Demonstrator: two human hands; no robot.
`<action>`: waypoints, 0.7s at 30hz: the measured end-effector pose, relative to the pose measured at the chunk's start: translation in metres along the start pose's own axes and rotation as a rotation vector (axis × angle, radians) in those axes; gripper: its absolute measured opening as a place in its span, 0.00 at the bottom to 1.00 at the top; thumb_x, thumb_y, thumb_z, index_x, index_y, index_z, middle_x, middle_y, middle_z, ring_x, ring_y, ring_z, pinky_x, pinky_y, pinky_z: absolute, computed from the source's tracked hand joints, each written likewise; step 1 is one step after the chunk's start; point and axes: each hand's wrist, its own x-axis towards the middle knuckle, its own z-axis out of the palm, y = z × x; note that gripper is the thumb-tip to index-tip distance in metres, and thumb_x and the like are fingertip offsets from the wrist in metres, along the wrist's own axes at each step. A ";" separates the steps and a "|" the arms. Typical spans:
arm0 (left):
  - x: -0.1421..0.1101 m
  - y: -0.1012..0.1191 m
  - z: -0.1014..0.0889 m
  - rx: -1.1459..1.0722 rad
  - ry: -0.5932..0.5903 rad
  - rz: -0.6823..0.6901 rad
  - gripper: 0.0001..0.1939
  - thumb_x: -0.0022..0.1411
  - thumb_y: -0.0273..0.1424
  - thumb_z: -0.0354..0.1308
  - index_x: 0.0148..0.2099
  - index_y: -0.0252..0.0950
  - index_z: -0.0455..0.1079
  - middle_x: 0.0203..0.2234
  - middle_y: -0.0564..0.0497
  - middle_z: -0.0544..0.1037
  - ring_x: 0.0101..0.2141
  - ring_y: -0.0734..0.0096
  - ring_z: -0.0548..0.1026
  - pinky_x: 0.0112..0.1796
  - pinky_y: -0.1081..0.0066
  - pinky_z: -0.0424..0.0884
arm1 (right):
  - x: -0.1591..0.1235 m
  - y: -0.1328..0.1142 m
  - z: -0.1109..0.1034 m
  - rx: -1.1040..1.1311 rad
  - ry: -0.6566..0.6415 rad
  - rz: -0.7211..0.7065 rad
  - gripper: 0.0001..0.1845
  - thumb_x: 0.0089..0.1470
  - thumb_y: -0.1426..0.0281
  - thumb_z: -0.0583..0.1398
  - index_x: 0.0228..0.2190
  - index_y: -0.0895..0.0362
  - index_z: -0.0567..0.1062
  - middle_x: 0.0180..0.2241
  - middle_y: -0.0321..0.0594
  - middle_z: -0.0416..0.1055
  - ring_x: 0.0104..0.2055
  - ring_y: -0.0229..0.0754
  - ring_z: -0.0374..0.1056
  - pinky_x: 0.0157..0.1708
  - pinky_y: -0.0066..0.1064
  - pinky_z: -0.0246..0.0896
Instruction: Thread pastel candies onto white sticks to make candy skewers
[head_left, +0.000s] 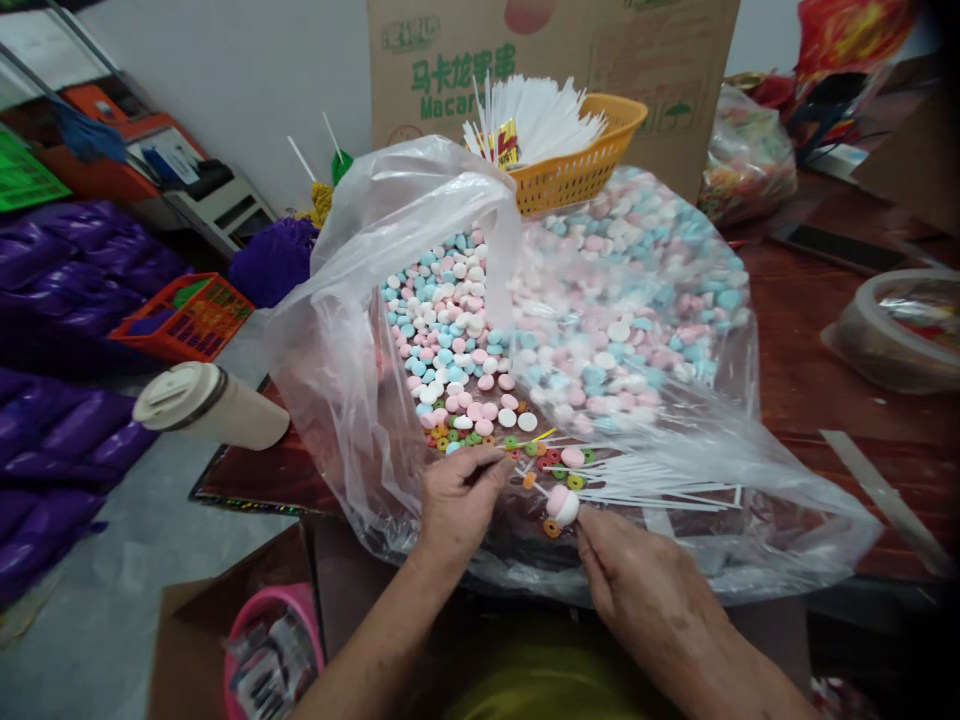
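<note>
Two hands work just below the candy bag (420, 330): the right hand (637, 590) pinches a stick topped by a pink-white candy (561, 505), the left hand (459, 500) nips a ring (529, 480) beside it. Best threaded squarely, stick held steady.

A white stick (541, 488) carries a pink-and-white candy pair (562, 505) at its tip, pink half uppermost, white half below; it lies tilted, close to the near edge of the clear plastic bag (360, 400). Small coloured ring candies (529, 452), green, orange and red, lie loosely scattered just behind it. Loose white sticks (660, 485) lie flat in a rough fan to the right of it, pointing toward the bag's right side. Behind these, round pink, blue and white candies (457, 340) are heaped inside the open bag.
</note>
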 end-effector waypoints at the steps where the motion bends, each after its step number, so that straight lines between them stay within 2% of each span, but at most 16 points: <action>1: -0.005 -0.002 0.002 0.092 0.010 0.120 0.03 0.50 0.29 0.61 0.29 0.35 0.75 0.24 0.52 0.76 0.26 0.73 0.73 0.31 0.74 0.70 | 0.000 -0.001 0.001 -0.015 0.010 0.010 0.12 0.51 0.77 0.48 0.26 0.55 0.69 0.20 0.37 0.70 0.20 0.40 0.67 0.20 0.29 0.48; 3: -0.011 -0.003 0.005 0.197 -0.053 0.303 0.05 0.54 0.28 0.57 0.32 0.36 0.75 0.27 0.51 0.77 0.29 0.73 0.74 0.34 0.74 0.70 | 0.003 0.001 0.004 -0.019 0.024 0.025 0.13 0.51 0.77 0.47 0.25 0.56 0.70 0.20 0.38 0.70 0.20 0.41 0.66 0.20 0.29 0.48; 4: -0.011 -0.003 0.005 0.225 -0.114 0.342 0.07 0.56 0.28 0.56 0.35 0.37 0.75 0.29 0.50 0.78 0.31 0.72 0.74 0.35 0.74 0.70 | 0.007 0.004 0.004 -0.001 0.036 0.033 0.13 0.51 0.77 0.47 0.26 0.56 0.70 0.20 0.39 0.70 0.21 0.40 0.66 0.21 0.29 0.49; 6: 0.000 -0.002 0.005 0.295 -0.144 0.329 0.10 0.59 0.29 0.53 0.41 0.37 0.73 0.33 0.49 0.78 0.33 0.71 0.74 0.36 0.73 0.70 | 0.021 0.012 0.005 0.066 0.073 0.070 0.14 0.53 0.75 0.47 0.26 0.57 0.70 0.21 0.39 0.70 0.22 0.39 0.65 0.23 0.28 0.50; 8: 0.020 0.000 0.007 0.449 -0.036 0.256 0.12 0.60 0.31 0.51 0.45 0.37 0.71 0.35 0.47 0.77 0.35 0.69 0.74 0.38 0.71 0.70 | 0.045 0.019 0.006 0.149 0.075 0.140 0.13 0.54 0.70 0.48 0.26 0.57 0.71 0.21 0.39 0.70 0.23 0.38 0.64 0.24 0.26 0.51; 9: 0.032 0.001 0.008 0.578 0.011 0.250 0.13 0.60 0.31 0.51 0.45 0.36 0.71 0.35 0.47 0.76 0.36 0.68 0.73 0.39 0.69 0.69 | 0.059 0.022 0.007 0.182 0.053 0.181 0.13 0.54 0.68 0.49 0.26 0.57 0.71 0.21 0.39 0.70 0.23 0.38 0.63 0.24 0.26 0.51; 12: 0.059 0.002 0.017 0.974 -0.077 0.285 0.10 0.56 0.30 0.53 0.38 0.35 0.73 0.35 0.43 0.74 0.38 0.60 0.72 0.39 0.62 0.68 | 0.101 0.023 0.015 0.216 -0.038 0.257 0.14 0.53 0.66 0.51 0.25 0.58 0.73 0.21 0.40 0.70 0.24 0.38 0.62 0.24 0.26 0.49; 14: 0.062 0.000 0.020 1.043 -0.120 0.328 0.09 0.55 0.27 0.52 0.34 0.35 0.74 0.35 0.42 0.74 0.39 0.57 0.71 0.39 0.61 0.67 | 0.117 0.022 0.019 0.220 -0.053 0.255 0.11 0.51 0.68 0.53 0.25 0.59 0.73 0.23 0.41 0.71 0.25 0.38 0.62 0.24 0.26 0.48; 15: 0.060 -0.002 0.020 0.993 -0.106 0.345 0.09 0.55 0.26 0.52 0.34 0.34 0.74 0.36 0.42 0.74 0.39 0.58 0.70 0.40 0.61 0.66 | 0.120 0.023 0.020 0.227 -0.055 0.243 0.10 0.50 0.69 0.54 0.25 0.59 0.74 0.23 0.41 0.71 0.25 0.38 0.62 0.24 0.25 0.48; 17: 0.052 -0.007 0.017 0.747 -0.062 0.309 0.09 0.54 0.26 0.52 0.36 0.34 0.73 0.35 0.44 0.75 0.38 0.62 0.71 0.40 0.64 0.66 | 0.117 0.026 0.019 0.258 -0.064 0.222 0.10 0.51 0.70 0.53 0.26 0.59 0.74 0.23 0.38 0.71 0.25 0.37 0.62 0.24 0.24 0.49; 21: 0.038 -0.012 0.009 0.168 -0.024 -0.004 0.12 0.53 0.32 0.56 0.40 0.33 0.72 0.26 0.50 0.76 0.27 0.71 0.73 0.31 0.72 0.69 | 0.102 0.026 0.016 0.407 0.001 0.172 0.16 0.56 0.64 0.49 0.34 0.59 0.74 0.28 0.37 0.72 0.30 0.38 0.65 0.28 0.24 0.55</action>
